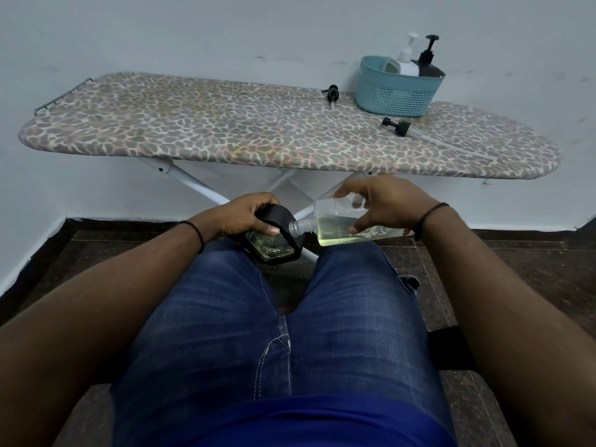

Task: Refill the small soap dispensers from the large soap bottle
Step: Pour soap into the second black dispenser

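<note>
Right hand [383, 204] grips the tilted bottle [342, 225] above the knees, neck touching the dispenser [277, 240], which the left hand [245, 217] grips. Basket [396, 91] stands at the board's [225, 130] far right edge.

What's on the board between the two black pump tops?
Only the bottom edge of the blue basket. The head view shows one pump top lying left of it, the other in front, with bare board elsewhere.
</note>
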